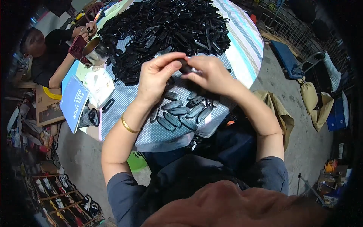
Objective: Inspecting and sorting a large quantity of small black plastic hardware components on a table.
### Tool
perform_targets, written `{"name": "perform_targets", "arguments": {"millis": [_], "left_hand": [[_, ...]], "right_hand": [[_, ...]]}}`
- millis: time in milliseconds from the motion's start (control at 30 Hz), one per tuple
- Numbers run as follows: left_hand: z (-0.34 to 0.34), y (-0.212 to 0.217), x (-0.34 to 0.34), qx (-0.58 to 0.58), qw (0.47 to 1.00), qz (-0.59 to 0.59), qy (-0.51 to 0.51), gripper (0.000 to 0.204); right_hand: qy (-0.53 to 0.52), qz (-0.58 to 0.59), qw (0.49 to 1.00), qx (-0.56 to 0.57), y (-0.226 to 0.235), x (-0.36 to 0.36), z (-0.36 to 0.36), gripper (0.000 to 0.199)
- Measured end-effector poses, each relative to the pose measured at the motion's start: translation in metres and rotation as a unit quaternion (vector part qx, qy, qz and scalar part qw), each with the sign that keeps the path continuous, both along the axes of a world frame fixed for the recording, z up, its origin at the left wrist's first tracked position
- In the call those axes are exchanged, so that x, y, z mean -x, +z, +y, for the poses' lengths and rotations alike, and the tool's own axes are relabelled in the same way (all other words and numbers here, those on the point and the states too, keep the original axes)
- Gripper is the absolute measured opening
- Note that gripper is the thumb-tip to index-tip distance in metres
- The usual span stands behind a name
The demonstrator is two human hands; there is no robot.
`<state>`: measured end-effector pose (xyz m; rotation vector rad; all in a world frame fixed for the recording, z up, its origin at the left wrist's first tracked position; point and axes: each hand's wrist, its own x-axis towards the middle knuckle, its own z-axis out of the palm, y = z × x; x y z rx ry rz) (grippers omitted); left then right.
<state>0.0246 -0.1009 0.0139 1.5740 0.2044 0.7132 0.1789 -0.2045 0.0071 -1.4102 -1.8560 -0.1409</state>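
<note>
My left hand [156, 75] and my right hand [212, 74] meet over the round table, fingertips pinched on a small dark oval plastic piece [184, 67]. The fingers cover part of it, so its exact kind does not show. Below the hands, several elongated oval black plastic pieces [178, 111] lie in a loose group close to the table's near edge. Just beyond the hands rises a large heap of black plastic pieces [166, 32], some with loop-shaped ends. A gold bangle [127, 125] circles my left wrist.
A striped, dotted cloth [247, 56] covers the table. Left of the heap are a metal cup [95, 52], a white plastic bag [99, 86] and a blue booklet [74, 101]. Another person [53, 49] sits at the left, hands raised. A blue platform trolley [285, 58] stands right.
</note>
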Motion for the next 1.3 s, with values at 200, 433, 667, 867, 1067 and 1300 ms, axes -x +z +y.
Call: {"name": "perform_targets", "arguments": {"millis": [200, 433, 667, 867, 1067, 1300], "left_hand": [[-0.004, -0.006, -0.002, -0.225, 0.940, 0.256, 0.026, 0.032], [-0.007, -0.014, -0.003, -0.244, 0.935, 0.230, -0.113, 0.026], [0.012, -0.012, -0.007, -0.509, 0.837, 0.050, 0.197, 0.043], [0.026, -0.004, 0.006, -0.365, 0.900, 0.173, 0.163, 0.032], [0.034, -0.001, 0.004, -0.040, 0.978, 0.188, 0.081, 0.034], [0.028, -0.009, 0.001, 0.140, 0.984, 0.114, 0.009, 0.032]], "right_hand": [[-0.071, -0.091, 0.991, 0.068, -0.014, -0.037, 0.020, 0.031], [-0.107, -0.109, 0.986, 0.072, -0.031, -0.029, 0.032, 0.023], [-0.039, -0.015, 0.999, -0.018, -0.004, -0.020, 0.028, 0.014], [-0.028, 0.096, 0.993, 0.059, -0.006, -0.007, 0.033, 0.027], [-0.037, -0.045, 0.990, 0.129, -0.030, -0.010, 0.049, 0.026], [-0.005, 0.381, 0.916, 0.122, -0.006, -0.021, 0.037, 0.047]]}}
